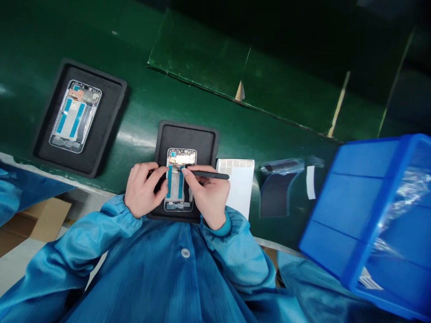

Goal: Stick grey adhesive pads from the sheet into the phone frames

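Blue coat (pixel 161 273) is nearest; the right hand (pixel 212 193) grips a black tool (pixel 212 174), which may scratch the open phone (pixel 175 186) if the left hand (pixel 143 190), its hold unclear, slips.

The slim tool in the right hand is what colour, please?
The slim tool is black; it shows best in the head view, the only one here.

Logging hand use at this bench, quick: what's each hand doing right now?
Left hand: partly curled at the left edge of the opened phone; grip cannot be told.
Right hand: closed, holding a black pen-like tool.
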